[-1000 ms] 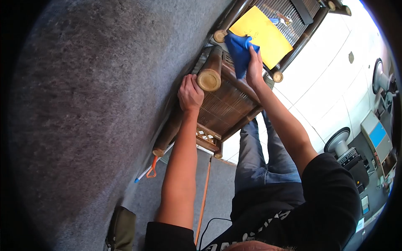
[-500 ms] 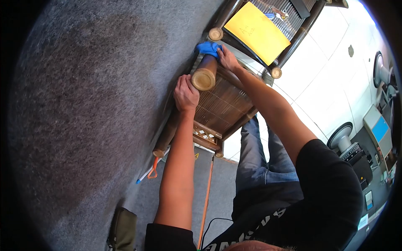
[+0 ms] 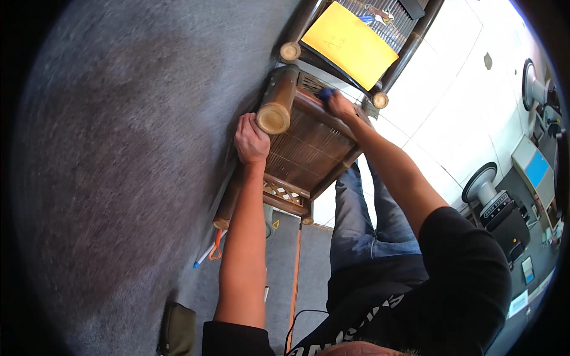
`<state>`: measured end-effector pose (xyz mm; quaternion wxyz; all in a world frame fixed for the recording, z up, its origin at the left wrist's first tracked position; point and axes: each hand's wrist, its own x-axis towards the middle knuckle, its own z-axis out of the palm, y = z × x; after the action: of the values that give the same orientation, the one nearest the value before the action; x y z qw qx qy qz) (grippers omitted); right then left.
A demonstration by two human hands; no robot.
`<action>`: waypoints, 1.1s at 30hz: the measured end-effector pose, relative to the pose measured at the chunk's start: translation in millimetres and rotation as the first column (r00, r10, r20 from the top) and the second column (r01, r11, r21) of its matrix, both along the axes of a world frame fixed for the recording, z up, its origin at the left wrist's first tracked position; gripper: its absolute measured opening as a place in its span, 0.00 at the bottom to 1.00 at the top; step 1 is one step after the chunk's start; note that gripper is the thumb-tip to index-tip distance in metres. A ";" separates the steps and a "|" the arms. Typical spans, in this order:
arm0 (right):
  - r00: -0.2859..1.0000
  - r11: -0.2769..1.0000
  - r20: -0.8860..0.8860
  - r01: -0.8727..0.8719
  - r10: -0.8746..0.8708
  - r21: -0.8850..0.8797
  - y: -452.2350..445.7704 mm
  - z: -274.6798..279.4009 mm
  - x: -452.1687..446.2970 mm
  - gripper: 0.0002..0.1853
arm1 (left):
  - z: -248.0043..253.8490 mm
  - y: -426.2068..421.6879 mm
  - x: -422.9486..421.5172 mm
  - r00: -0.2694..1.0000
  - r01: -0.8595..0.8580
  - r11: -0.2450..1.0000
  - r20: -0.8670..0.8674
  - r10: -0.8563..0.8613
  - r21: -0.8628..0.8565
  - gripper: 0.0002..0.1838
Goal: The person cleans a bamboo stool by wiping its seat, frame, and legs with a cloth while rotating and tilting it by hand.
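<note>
A brown bamboo chair (image 3: 309,142) stands against the grey carpet-like surface. My left hand (image 3: 251,140) is wrapped round the chair's edge, beside the round cut end of a thick bamboo post (image 3: 274,118). On the chair's far side, my right hand (image 3: 341,105) holds a blue cloth (image 3: 326,94) against the latticed part behind the top rail. Much of the cloth is hidden or blurred by motion.
Beyond the chair is a bamboo table with a yellow sheet (image 3: 350,44), keys (image 3: 380,13) and a dark object (image 3: 412,8). An orange-handled tool (image 3: 216,246) and a dark green bag (image 3: 179,328) lie lower left. Stools (image 3: 482,183) stand at right.
My right hand has moved the blue cloth from beside the yellow sheet to the top of the post, then down and right to the lattice. My left hand keeps its place on the chair.
</note>
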<state>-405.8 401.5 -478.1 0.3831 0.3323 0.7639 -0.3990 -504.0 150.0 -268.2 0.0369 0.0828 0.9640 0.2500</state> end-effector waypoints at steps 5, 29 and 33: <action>0.975 0.980 -0.201 0.054 -0.092 -0.191 -49.5 -22.0 -60.4 0.24 | 6.5 1.2 -2.5 0.996 0.028 1.000 0.087 -0.029 0.004 0.15; 0.916 0.961 -0.341 0.128 -0.209 -0.244 -28.5 -62.4 1.8 0.29 | 3.0 -5.1 3.8 0.996 0.037 0.998 0.089 -0.031 -0.058 0.23; 0.990 0.944 -0.066 -0.136 0.122 -0.302 43.5 -73.1 49.1 0.29 | -5.5 -11.9 3.2 0.996 0.041 0.997 0.084 -0.036 -0.061 0.25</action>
<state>-356.7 445.0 -551.2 0.4371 0.2089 0.7219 -0.4941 -500.8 138.1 -273.7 0.0841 0.0899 0.9672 0.2222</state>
